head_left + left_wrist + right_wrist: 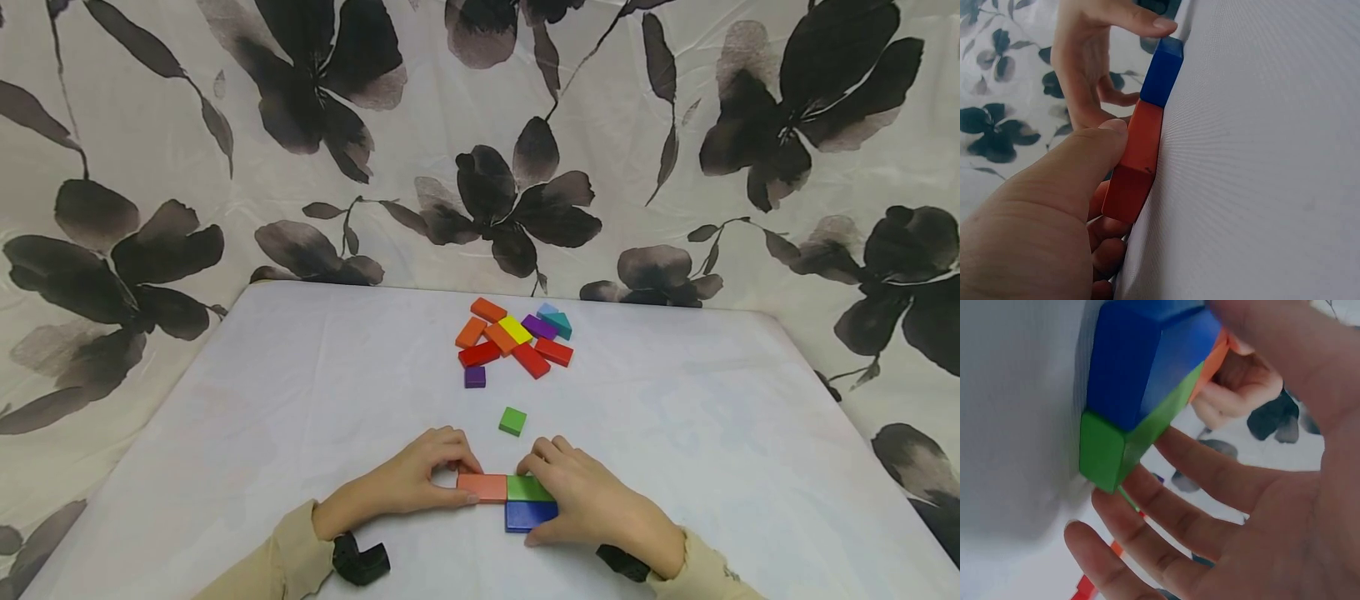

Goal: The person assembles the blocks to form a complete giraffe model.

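Observation:
Three wooden blocks fit together on the white tabletop near the person. The orange block (482,488) meets the end of a green block (528,488), and a blue block (529,516) lies along the green one's near side. My left hand (416,473) pinches the orange block at its left end, thumb on the near face (1138,140) and fingers behind. My right hand (588,492) spans the green and blue blocks: the thumb is at the blue side and the fingertips (1110,503) at the green block's far side. A small green block (513,422) lies just beyond the hands.
Farther back sits a loose group of blocks: several orange and red ones (478,354), a yellow one (515,331), purple ones (475,377) and a teal triangle (557,324). A flower-patterned cloth (420,108) hangs behind the table (315,367).

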`<act>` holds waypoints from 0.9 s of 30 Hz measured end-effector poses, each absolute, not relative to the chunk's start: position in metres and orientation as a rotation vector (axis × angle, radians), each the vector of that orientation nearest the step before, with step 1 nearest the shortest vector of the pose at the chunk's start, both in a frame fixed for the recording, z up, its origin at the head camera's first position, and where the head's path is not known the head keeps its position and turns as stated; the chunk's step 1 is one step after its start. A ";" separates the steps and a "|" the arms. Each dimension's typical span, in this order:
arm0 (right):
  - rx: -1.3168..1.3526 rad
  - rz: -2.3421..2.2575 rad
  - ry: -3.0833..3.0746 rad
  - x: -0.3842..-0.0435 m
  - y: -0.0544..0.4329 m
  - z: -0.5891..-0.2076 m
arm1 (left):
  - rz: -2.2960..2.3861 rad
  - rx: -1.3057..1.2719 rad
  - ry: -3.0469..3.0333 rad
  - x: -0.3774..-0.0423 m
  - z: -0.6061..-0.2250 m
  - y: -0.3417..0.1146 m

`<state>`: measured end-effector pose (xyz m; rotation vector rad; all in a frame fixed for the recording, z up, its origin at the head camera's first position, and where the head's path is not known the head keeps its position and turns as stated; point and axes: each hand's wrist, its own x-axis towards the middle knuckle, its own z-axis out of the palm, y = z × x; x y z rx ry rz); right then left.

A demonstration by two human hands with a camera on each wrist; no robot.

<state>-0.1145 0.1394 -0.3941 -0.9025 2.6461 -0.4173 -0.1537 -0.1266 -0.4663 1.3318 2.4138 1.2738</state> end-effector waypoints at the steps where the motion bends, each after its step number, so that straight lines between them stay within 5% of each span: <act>1: -0.898 -0.423 2.647 -0.114 0.139 -0.394 | 1.275 1.330 2.412 -0.154 -0.466 -0.127; 27: -0.835 -0.676 2.395 -0.143 0.175 -0.395 | 0.880 1.103 2.579 -0.144 -0.435 -0.096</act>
